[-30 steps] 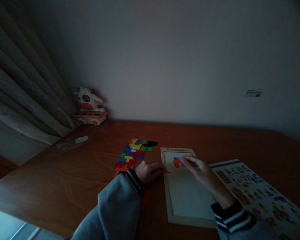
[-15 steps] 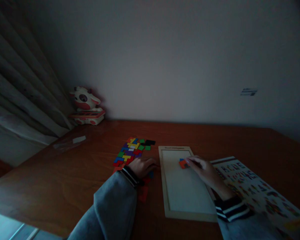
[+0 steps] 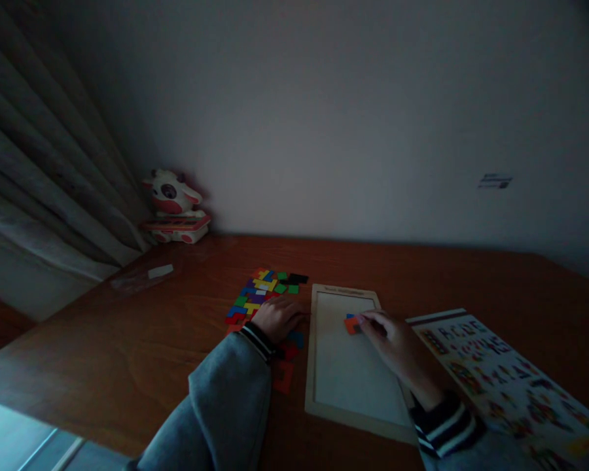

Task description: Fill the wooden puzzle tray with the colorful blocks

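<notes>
In the head view a pale wooden puzzle board (image 3: pixel 310 379) with a raised frame lies on the table. My right hand (image 3: pixel 385 337) reaches over its right side, thumb and fingers pinched on an orange puzzle piece (image 3: pixel 352 326). Just behind that piece a bit of blue piece (image 3: pixel 350 316) shows on the board. My left hand (image 3: pixel 277 318) rests over the loose coloured pieces (image 3: pixel 255 297) left of the board, palm down. Its fingers are loosely stretched toward the board's left edge, with nothing visible in them. Red and blue pieces lie partly hidden below that hand.
A printed pattern sheet (image 3: pixel 510 386) lies right of the board. At the back left stands a toy cow keyboard (image 3: pixel 177 209) beside the curtain (image 3: pixel 53 163). A clear plastic wrapper with a white label (image 3: pixel 160 271) is near the table's left edge. A wall rises behind the table.
The board has turned slightly, its near end swinging left. My right hand and the orange piece have shifted a little left over it. My left hand stays nearly in place; the view has moved slightly.
</notes>
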Tool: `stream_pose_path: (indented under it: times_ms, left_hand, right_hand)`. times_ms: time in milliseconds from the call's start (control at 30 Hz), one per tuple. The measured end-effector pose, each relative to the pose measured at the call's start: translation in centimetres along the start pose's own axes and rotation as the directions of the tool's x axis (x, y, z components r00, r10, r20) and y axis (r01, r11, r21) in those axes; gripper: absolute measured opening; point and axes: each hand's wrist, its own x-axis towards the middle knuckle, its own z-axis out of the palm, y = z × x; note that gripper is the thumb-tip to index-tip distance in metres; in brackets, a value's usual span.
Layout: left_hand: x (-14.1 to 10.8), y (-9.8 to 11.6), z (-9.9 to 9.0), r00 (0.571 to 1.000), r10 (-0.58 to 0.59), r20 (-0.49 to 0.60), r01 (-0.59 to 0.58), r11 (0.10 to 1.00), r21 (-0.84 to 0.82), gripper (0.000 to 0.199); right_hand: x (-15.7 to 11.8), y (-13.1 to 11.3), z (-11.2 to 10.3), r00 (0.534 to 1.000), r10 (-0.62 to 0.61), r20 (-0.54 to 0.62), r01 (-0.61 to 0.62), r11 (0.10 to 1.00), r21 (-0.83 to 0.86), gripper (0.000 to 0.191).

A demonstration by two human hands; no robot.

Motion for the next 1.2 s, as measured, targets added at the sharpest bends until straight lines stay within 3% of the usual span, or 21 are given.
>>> stream_pose_path:
  times_ms: [467, 733, 1033, 1200]
  left_hand:
    - [0.3, 1.1, 0.2, 0.982, 0.182, -0.06, -0.188, 0.972, -0.141, 0.023]
    - [0.3, 1.3, 0.3, 0.972, 0.222, -0.075, -0.229, 0.968, -0.107, 0.025]
    - [0.4, 1.5, -0.2, 0.968, 0.229, -0.102, -0.238, 0.968, -0.078, 0.024]
    - [0.5, 1.6, -0.2, 0.965, 0.238, -0.111, -0.246, 0.967, -0.069, 0.024]
  right_hand:
    - [-0.5, -1.8, 0.8, 0.979, -0.186, 0.079, 0.186, 0.982, 0.003, 0.022]
    - [-1.0, -2.4, 0.7, 0.951, -0.239, 0.198, 0.235, 0.971, 0.044, 0.026]
    - [-0.7, -1.9, 0.7, 0.947, -0.277, 0.163, 0.292, 0.954, -0.072, 0.016]
    - [-0.6, -1.8, 0.6, 0.95, -0.291, 0.114, 0.297, 0.954, -0.034, 0.018]
